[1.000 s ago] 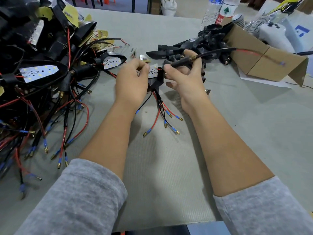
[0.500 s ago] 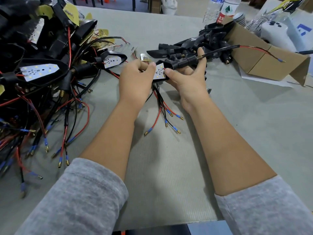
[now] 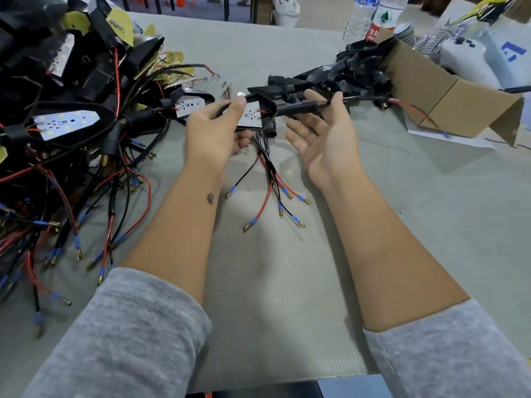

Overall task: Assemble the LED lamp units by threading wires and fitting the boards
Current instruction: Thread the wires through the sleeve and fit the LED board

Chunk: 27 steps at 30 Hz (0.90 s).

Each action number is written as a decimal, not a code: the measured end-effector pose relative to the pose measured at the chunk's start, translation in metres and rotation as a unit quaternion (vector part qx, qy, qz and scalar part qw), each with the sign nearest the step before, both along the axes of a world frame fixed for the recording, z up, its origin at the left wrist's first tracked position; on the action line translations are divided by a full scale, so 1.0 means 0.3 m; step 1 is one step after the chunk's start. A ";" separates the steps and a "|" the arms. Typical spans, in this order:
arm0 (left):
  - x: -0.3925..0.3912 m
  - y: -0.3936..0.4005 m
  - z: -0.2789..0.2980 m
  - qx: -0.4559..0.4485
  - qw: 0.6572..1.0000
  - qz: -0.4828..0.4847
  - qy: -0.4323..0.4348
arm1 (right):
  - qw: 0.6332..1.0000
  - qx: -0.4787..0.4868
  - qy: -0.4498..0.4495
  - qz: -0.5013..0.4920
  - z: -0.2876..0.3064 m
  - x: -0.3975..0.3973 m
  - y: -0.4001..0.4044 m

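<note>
Both my forearms reach forward over the grey table [image 3: 287,297], with the grey sleeves pushed up to near the elbows. My left hand [image 3: 212,130] is turned with its back to me; its thumb and curled fingers pinch the black plastic lamp housing [image 3: 265,106] at its left end, above the table in the middle far part. Inside the housing sits one white LED board [image 3: 250,114], and one red wire meets it at its right edge. My right hand [image 3: 324,136] lies palm up with the fingers spread and relaxed; the black stem of the housing rests across the fingertips [image 3: 334,100].

Below the housing, a bundle of red and black wires [image 3: 273,182] lies on the table between my wrists. I count six ends there, each with a blue sleeve and a brass tip.

On the left is a big pile of wired lamp units [image 3: 66,119]; two more white boards are clearly showing in it. Far right, one brown cardboard box [image 3: 448,96] lies open with black empty housings [image 3: 353,73] spilling from it.
</note>
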<state>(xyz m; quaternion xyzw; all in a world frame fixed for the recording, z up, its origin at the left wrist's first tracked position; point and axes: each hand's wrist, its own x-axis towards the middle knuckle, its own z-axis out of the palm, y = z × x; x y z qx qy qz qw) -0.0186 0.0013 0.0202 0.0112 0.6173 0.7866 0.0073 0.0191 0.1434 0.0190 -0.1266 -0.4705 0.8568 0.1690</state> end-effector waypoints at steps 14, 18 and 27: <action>-0.018 -0.017 0.003 0.123 0.991 0.003 -0.052 | 0.995 -0.030 0.010 -0.097 -0.013 -0.010 0.013; -0.024 -0.022 -0.003 0.076 0.996 0.046 -0.011 | 0.992 -0.005 -0.008 -0.122 -0.015 -0.010 0.015; -0.045 -0.037 -0.014 0.059 0.993 0.099 -0.031 | 0.995 0.028 0.014 -0.100 -0.018 0.000 0.004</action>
